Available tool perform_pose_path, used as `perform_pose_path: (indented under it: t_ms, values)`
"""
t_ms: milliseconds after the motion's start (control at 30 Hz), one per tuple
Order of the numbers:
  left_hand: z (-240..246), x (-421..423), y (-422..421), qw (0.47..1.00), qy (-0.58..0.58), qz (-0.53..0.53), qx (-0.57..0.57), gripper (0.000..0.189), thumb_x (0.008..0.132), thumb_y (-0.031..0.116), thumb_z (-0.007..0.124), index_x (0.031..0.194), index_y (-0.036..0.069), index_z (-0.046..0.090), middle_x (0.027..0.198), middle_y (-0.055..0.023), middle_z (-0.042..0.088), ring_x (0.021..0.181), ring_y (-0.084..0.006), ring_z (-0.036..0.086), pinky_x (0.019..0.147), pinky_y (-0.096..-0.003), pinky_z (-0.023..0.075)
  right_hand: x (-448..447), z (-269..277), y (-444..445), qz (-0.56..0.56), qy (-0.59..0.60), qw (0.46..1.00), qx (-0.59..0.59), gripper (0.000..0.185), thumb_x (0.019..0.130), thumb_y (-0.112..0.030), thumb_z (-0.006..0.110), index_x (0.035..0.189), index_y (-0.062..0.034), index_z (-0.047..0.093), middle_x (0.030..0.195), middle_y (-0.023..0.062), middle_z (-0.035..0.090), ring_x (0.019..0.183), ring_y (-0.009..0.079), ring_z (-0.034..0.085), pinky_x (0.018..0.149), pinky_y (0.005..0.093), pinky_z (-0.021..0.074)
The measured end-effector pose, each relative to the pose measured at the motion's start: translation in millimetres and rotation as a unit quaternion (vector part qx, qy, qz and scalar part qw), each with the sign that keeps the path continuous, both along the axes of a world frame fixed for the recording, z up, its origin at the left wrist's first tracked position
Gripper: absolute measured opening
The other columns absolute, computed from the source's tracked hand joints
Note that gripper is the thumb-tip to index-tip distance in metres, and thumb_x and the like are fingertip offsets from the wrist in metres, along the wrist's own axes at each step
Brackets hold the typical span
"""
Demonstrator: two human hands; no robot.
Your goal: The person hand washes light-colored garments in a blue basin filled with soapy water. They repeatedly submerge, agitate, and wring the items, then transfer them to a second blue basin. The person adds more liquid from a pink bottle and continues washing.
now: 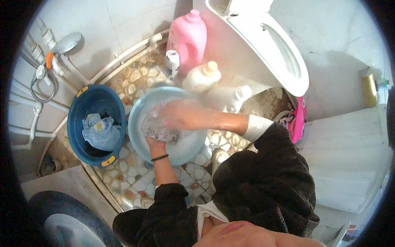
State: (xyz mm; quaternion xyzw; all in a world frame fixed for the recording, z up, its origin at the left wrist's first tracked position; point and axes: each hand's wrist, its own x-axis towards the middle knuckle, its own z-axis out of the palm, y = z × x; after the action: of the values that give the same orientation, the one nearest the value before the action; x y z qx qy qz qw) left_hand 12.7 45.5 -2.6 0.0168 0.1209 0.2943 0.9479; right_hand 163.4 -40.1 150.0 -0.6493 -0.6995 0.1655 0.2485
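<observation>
A bunched, wet greyish cloth (159,126) lies in a light-blue plastic basin (197,148) of pale, sudsy water. My left hand (155,142) grips its lower side, with the fingers mostly hidden beneath it. From the right, my right hand (180,114) reaches across the basin and holds the cloth's upper side; motion blurs its fingers. A dark bracelet (160,157) circles my left wrist.
Left of the basin stands a dark-blue tub (74,123) holding light-blue fabric (103,132). Behind it are a pink jug (188,40), a small white bottle (172,64) and two larger white bottles (200,77). A toilet (271,46) and a shower head (66,42) flank the pebble-patterned floor.
</observation>
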Motion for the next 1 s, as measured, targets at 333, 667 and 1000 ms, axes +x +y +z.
perform_pose_path:
  t_ms: [333,667,1000]
  values:
    - [-13,7,6,0.996,-0.047,0.011,-0.076,0.06,0.1,0.04,0.031,0.148,0.004,0.033,0.156,-0.0118,0.032,0.143,-0.0328,0.028,0.117,-0.0517,0.0233,79,90,38,-0.048,-0.237,0.97,0.007,0.028,0.088,-0.029,0.064,0.102,-0.0056,0.065,0.093,0.0139,0.064,0.092,0.0347,0.063,0.074,0.045,0.0542]
    - [-31,-11,30,0.998,0.056,0.023,0.02,0.053,0.102,0.037,0.038,0.141,0.002,0.045,0.144,-0.0151,0.048,0.13,-0.0312,0.047,0.111,-0.0466,0.0369,27,63,41,0.057,-0.238,0.963,-0.109,0.029,0.085,-0.033,0.067,0.102,-0.0097,0.067,0.093,0.0119,0.064,0.092,0.0338,0.065,0.078,0.0465,0.0533]
    - [-31,-19,32,1.0,0.001,-0.009,-0.026,0.057,0.101,0.037,0.04,0.144,0.0,0.039,0.15,-0.0152,0.04,0.135,-0.0299,0.041,0.114,-0.0448,0.032,49,93,61,0.035,-0.318,0.943,-0.087,0.023,0.08,-0.025,0.067,0.097,-0.0094,0.068,0.089,0.0124,0.065,0.082,0.0316,0.067,0.067,0.0468,0.0538]
